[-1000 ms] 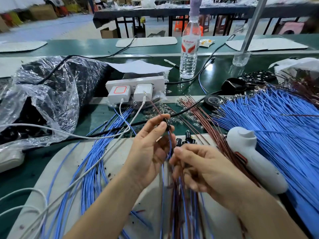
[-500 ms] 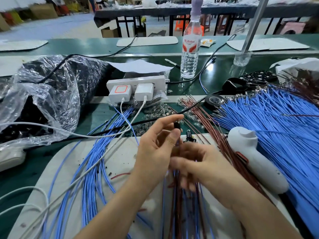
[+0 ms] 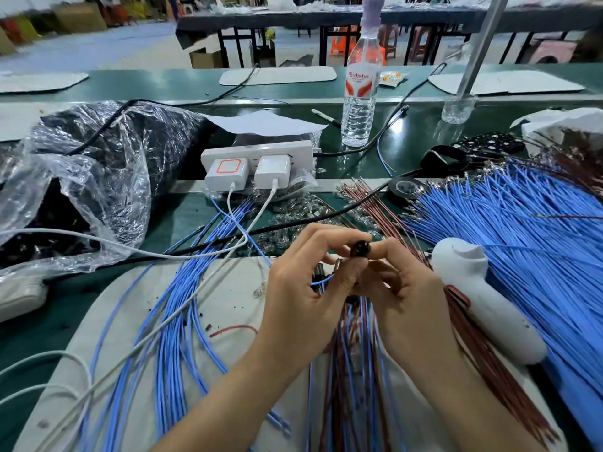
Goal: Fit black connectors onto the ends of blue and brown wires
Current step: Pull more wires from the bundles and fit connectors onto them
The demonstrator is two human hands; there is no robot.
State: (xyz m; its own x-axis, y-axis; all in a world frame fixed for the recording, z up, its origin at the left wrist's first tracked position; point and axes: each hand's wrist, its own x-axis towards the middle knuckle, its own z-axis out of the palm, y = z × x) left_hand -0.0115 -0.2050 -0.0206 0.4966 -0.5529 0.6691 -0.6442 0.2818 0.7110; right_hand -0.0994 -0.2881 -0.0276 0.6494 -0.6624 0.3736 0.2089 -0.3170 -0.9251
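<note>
My left hand (image 3: 305, 288) pinches a small black connector (image 3: 360, 248) between thumb and fingers, raised at the middle of the view. My right hand (image 3: 408, 298) touches the connector with its fingertips from the right and grips a bundle of blue and brown wires (image 3: 350, 353) that hangs down toward me. A short loop of blue wire (image 3: 321, 282) shows between the two hands. More black connectors peek out behind my left fingers. Loose blue wires (image 3: 176, 321) lie to the left on the grey mat (image 3: 137, 321).
A big fan of blue wires (image 3: 522, 239) and brown wires (image 3: 375, 203) covers the right side, with a white handheld tool (image 3: 483, 295) on top. Behind stand a power strip with chargers (image 3: 257, 164), a water bottle (image 3: 360, 93) and a plastic bag (image 3: 81, 177) of black parts.
Both hands have risen slightly and come together. The left hand's connector now meets the right hand's fingertips, and the right fingers have curled closer around the wire bundle.
</note>
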